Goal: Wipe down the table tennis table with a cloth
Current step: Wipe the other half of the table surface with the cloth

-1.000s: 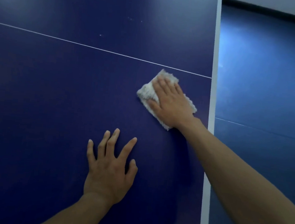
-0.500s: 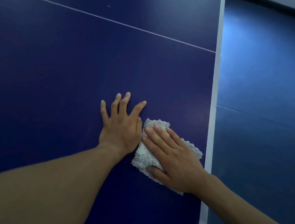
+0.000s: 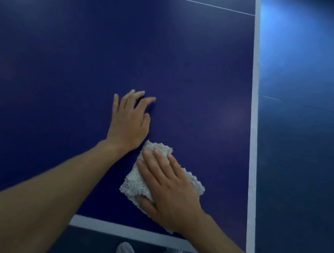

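Pressing flat and open, right hand point(image 3: 173, 193) pins cloth point(image 3: 136, 180), long axis seemingly far-left to near-right.

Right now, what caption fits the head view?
Right hand presses a grey cloth on the blue table; left hand rests beside it.

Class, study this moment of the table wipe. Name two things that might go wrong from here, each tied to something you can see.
1. The right hand presses the cloth close to the near white edge line of the table; a stroke toward the body might drag the cloth off.
2. The bare left hand rests on the table, so it may leave smudges on the surface.
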